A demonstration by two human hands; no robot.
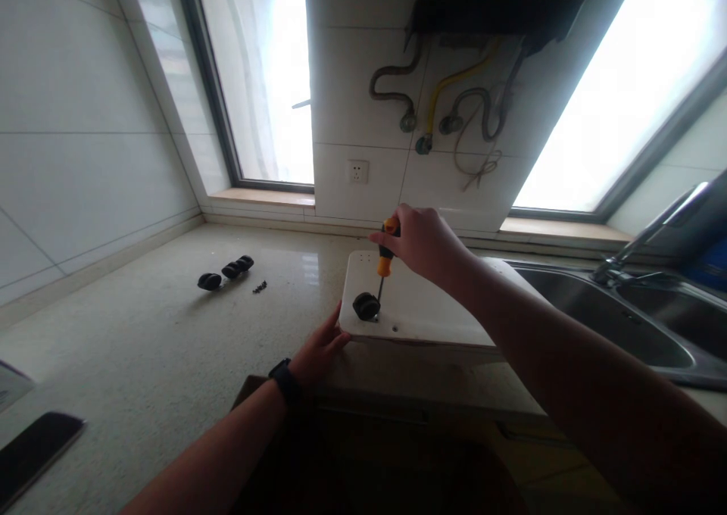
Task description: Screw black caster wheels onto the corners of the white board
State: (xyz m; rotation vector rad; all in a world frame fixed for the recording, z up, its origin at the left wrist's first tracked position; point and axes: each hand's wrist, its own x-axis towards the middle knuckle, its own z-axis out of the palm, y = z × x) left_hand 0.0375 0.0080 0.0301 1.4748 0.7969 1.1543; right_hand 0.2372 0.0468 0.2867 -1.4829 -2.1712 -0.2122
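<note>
A yellow and black screwdriver (385,254) is gripped near its top by my right hand (417,235). Its shaft points down beside a black caster wheel (366,306) at the near left corner of a white board (437,303). The tip meets the caster's mounting plate; the screw itself is too small to make out. My left hand (325,341) holds the board's near left corner, fingers along its edge. Further left on the counter lie more black casters (210,281) and a small pile of screws (260,287).
The stone counter (141,348) runs along a tiled wall. To the right are a steel sink (602,333) and a faucet (647,235). A dark phone-like slab (39,454) lies at the lower left. Hoses (435,102) hang on the wall above.
</note>
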